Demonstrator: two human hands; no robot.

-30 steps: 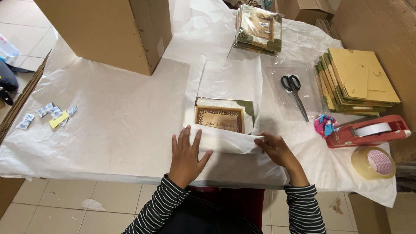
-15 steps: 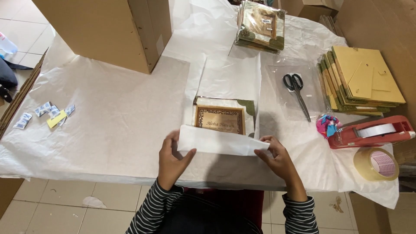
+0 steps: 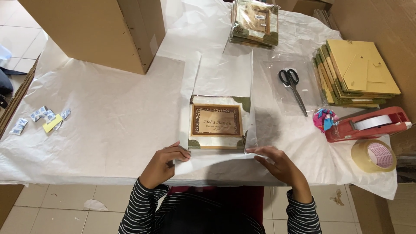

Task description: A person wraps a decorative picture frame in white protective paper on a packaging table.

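On the near edge of the table [image 3: 108, 130], seen from the head camera, both hands are working a sheet of white tissue paper [image 3: 221, 78] that lies under a picture frame [image 3: 216, 122]. That frame sits flat in the middle of the sheet, gold-brown with green corners, and the paper runs out past it on the far side and the near side.

Left hand [image 3: 162, 167] is curled, fingers pinching the near left corner of the paper just below the frame's near left corner. Right hand [image 3: 279, 164] is flatter, palm down, fingertips pressing the near right part of the same flap, right beside the frame's near right corner. So both hands are on the paper, not on the frame itself.

Off to the right there's a pair of scissors [image 3: 292, 86] lying on a clear plastic sleeve, then a stack of yellow-backed frames [image 3: 359, 71] further right. Nearer, a red tape dispenser [image 3: 368, 123] and a loose roll of clear tape [image 3: 372, 155] sit close together. Far middle has a bundle of wrapped frames [image 3: 255, 21]. Far left is a big cardboard box [image 3: 95, 30], and a few small packets [image 3: 41, 119] lie at the left edge. Striped sleeves show at the bottom.
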